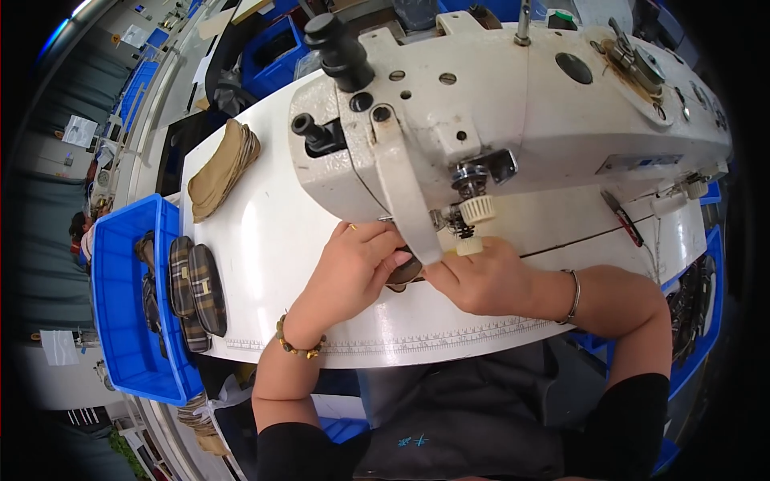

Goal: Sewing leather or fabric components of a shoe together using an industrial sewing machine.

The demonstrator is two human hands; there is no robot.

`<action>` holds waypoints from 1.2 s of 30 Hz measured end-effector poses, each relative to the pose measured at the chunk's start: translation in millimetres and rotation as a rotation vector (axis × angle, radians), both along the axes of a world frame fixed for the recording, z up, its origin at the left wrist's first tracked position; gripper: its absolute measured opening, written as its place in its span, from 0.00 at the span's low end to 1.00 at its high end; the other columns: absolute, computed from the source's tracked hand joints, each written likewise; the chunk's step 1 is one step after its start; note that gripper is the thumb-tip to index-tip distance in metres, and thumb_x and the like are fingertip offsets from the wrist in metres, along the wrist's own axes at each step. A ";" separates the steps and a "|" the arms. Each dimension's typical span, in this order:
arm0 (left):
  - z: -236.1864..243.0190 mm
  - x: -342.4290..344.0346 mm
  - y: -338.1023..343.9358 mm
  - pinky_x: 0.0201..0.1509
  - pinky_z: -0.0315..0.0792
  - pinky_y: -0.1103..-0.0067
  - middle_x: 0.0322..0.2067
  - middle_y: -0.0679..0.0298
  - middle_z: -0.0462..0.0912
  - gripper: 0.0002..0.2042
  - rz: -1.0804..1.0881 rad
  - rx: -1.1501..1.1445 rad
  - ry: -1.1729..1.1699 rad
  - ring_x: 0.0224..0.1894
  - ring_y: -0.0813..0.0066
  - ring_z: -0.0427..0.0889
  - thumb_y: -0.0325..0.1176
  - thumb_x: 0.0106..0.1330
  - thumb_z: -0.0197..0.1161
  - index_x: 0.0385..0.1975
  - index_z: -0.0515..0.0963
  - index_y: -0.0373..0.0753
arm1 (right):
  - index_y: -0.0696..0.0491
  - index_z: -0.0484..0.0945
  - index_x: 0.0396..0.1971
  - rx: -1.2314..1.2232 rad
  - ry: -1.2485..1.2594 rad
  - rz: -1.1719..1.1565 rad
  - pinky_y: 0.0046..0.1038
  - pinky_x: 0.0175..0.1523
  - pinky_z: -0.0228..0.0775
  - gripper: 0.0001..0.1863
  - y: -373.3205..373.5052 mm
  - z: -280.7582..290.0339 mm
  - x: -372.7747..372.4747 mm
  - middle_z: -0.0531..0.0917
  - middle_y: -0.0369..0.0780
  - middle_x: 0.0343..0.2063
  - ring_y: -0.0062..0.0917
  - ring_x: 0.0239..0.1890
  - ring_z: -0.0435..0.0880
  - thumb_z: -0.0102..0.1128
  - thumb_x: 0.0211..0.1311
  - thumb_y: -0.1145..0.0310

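Observation:
A small dark brown fabric piece (pixel 405 273) with a tan edge lies under the head of a white sewing machine (pixel 481 112). My left hand (pixel 346 268) pinches its left side between thumb and fingers. From the other side, my right hand (pixel 491 282) is closed at the fabric's right edge, its fingertips partly hidden behind the machine's lever and dials. The needle and presser foot cannot be seen behind the machine head and my fingers.
Tan fabric pieces (pixel 223 172) are stacked on the white tabletop (pixel 273 232) at the left. Plaid pouch-like pieces (pixel 196 289) lie beside a blue bin (pixel 132 321). Red-and-black snips (pixel 623 218) rest at the right. A measuring strip (pixel 401 344) runs along the near edge.

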State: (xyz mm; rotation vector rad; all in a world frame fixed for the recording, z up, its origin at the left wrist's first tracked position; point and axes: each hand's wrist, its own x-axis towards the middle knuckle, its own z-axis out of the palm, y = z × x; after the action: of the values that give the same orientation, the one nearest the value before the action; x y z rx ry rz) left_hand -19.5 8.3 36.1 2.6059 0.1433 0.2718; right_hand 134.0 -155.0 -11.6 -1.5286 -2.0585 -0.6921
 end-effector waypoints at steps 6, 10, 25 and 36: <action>-1.2 0.4 -0.3 0.51 0.69 0.67 0.36 0.61 0.81 0.06 0.017 -0.048 -0.014 0.41 0.57 0.77 0.26 0.60 0.65 0.37 0.81 0.38 | 0.54 0.74 0.20 -0.151 0.117 0.129 0.25 0.18 0.64 0.05 6.5 -16.3 -2.6 0.71 0.33 0.13 0.21 0.13 0.74 0.60 0.45 0.70; -0.3 1.0 -7.4 0.50 0.68 0.65 0.35 0.61 0.80 0.07 -0.043 0.076 0.002 0.41 0.57 0.77 0.27 0.59 0.66 0.36 0.80 0.37 | 0.53 0.73 0.18 -0.143 0.150 0.171 0.28 0.17 0.66 0.05 7.4 -12.6 -1.4 0.73 0.35 0.12 0.24 0.13 0.76 0.59 0.46 0.70; -25.5 -12.7 12.0 0.35 0.75 0.65 0.37 0.48 0.84 0.11 -0.191 0.257 -0.050 0.33 0.49 0.82 0.33 0.66 0.63 0.43 0.83 0.33 | 0.52 0.80 0.11 -0.190 0.215 0.236 0.42 0.24 0.73 0.15 28.8 -20.2 -6.3 0.83 0.42 0.16 0.40 0.21 0.83 0.59 0.51 0.60; -11.1 28.8 8.2 0.41 0.73 0.66 0.36 0.48 0.82 0.09 -0.173 0.183 0.123 0.35 0.52 0.79 0.22 0.65 0.59 0.42 0.78 0.27 | 0.52 0.81 0.17 0.059 0.229 0.145 0.37 0.21 0.74 0.13 91.8 -40.6 -20.5 0.78 0.38 0.12 0.35 0.17 0.81 0.65 0.51 0.60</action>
State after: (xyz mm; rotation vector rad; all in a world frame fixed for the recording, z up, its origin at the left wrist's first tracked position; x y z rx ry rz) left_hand 9.3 16.5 25.1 2.7958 -0.0679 0.0652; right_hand 113.5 -63.2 -52.2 -1.3429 -1.9356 -0.4940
